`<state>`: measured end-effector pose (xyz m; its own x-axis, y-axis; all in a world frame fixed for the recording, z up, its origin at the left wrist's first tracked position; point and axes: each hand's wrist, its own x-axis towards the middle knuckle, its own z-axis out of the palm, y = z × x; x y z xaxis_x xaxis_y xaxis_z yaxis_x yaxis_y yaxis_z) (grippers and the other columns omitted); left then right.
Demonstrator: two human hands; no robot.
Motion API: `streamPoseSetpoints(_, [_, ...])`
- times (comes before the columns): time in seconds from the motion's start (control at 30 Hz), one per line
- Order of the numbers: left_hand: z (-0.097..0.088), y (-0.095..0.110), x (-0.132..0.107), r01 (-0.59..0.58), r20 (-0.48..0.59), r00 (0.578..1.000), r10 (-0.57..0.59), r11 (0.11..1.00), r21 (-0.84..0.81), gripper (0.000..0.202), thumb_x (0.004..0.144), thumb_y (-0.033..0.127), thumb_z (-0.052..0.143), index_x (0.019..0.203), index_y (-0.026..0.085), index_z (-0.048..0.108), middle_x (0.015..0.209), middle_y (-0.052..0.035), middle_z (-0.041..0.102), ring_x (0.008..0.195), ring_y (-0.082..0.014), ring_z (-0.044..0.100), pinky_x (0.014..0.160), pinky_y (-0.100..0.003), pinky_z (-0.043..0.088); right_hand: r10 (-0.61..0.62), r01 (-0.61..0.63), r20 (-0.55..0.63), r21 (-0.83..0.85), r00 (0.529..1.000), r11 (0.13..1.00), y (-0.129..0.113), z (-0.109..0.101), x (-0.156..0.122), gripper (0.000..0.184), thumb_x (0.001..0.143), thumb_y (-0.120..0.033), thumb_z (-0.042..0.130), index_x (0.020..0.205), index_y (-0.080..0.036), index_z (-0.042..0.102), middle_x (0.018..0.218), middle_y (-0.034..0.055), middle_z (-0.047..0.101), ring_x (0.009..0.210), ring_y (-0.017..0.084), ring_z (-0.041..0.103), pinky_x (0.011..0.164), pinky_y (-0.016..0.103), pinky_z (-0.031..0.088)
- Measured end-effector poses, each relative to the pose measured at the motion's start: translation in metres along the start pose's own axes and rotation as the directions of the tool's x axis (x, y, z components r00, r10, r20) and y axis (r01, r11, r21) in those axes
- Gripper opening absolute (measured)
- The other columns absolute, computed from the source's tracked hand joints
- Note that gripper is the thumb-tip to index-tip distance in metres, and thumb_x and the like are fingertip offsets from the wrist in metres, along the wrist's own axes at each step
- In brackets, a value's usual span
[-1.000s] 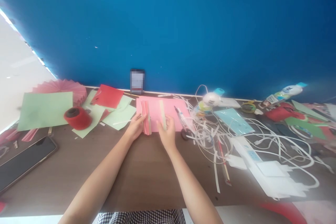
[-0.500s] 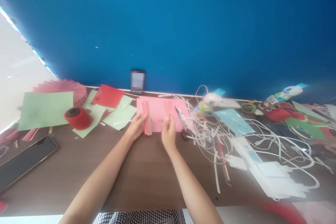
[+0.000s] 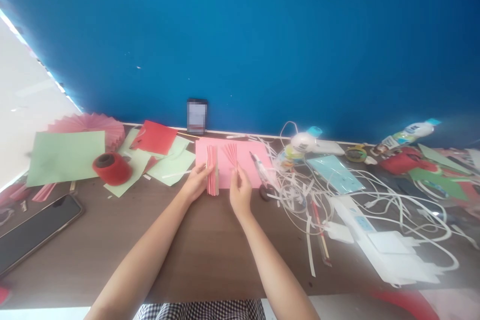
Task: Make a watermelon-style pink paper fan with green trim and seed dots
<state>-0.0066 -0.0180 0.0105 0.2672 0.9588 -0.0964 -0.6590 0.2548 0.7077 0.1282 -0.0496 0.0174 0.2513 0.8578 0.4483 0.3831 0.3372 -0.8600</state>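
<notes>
My left hand (image 3: 196, 182) is closed on a thick bundle of pleated pink paper (image 3: 212, 172), held upright with a greenish strip along its right edge. To the right, my right hand (image 3: 240, 190) pinches the bottom of a small pleated pink paper fan (image 3: 230, 154), whose folds spread towards the top. The two folded pieces are apart. Behind both hands a flat pink paper sheet (image 3: 257, 160) lies on the brown desk (image 3: 202, 250). A pen and dark-handled scissors (image 3: 266, 192) rest by the sheet's right edge.
Green sheets (image 3: 67, 157), a red sheet (image 3: 155, 136) and a red roll (image 3: 111, 168) lie at left, near a phone (image 3: 41, 232). Another phone (image 3: 197, 116) leans on the blue wall. Tangled white cables, a power strip (image 3: 378, 250) and a glue bottle (image 3: 300, 144) crowd the right.
The small fan has tilted and shifted left towards the bundle with my right fingers. My left hand and its bundle have moved slightly right.
</notes>
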Motion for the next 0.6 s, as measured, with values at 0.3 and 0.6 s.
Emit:
streamPoseSetpoints(0.3, [0.0018,-0.0007,-0.0009,0.015,0.015,1.0,-0.015,1.0,-0.014,0.024,0.066,0.022,0.071,0.087,0.014,0.06,0.08,-0.0042,0.063,0.077,-0.0168,0.061,0.078,-0.031,0.044,-0.013,0.013,0.029,-0.003,0.999,1.0,0.0015,0.0011,-0.0013,0.039,0.086,-0.032,0.042,0.122,-0.019,0.049,0.1,0.009,0.06,0.095,0.019,0.056,0.084,0.035,0.046])
streamPoseSetpoints(0.6, [0.0033,0.0006,-0.002,0.014,0.023,1.0,-0.013,1.0,-0.009,0.03,0.066,0.022,0.071,0.093,0.015,0.06,0.083,-0.0039,0.064,0.077,-0.0162,0.061,0.079,-0.031,0.044,-0.096,0.098,0.112,-0.009,0.989,0.995,-0.0007,0.0007,-0.0026,0.035,0.086,-0.029,0.041,0.118,-0.021,0.053,0.103,0.0096,0.058,0.1,0.019,0.054,0.087,0.036,0.044])
